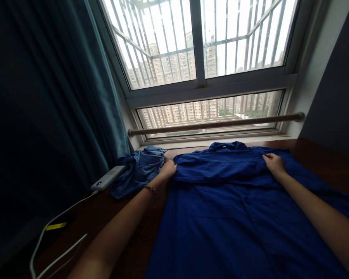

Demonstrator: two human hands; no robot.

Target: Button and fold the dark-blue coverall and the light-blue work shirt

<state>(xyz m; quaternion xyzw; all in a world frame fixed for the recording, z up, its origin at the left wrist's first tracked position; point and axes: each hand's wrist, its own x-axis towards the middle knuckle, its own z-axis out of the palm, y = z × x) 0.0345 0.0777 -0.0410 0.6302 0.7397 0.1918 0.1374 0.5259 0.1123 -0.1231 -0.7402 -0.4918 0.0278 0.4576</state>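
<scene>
A deep blue shirt [229, 205] lies spread flat on the dark wooden desk [334, 162], its collar [228, 146] pointing toward the window and its body running down to the near edge of the view. The upper part is folded across in a band just below the collar. The left hand [168, 169] is closed on the shirt's left edge at the end of that fold, fingers curled into the cloth, with a beaded bracelet [150, 189] on the wrist. The right hand [275, 163] rests on the right shoulder area, its fingers bent and pinching the fabric there. Both forearms reach in from the bottom corners, well apart. Just beside the left hand, a crumpled lighter blue garment [139, 172] sits in a heap on the desk, touching the shirt's edge. At that heap's left lies a pale power bank [108, 178], with a white cable [61, 213] trailing from it toward the lower left, past a small yellow tag [56, 226]. A teal curtain [75, 97] hangs on the left. Behind the desk a round rod [215, 123] runs across the barred window [197, 58], through which tall buildings show.
</scene>
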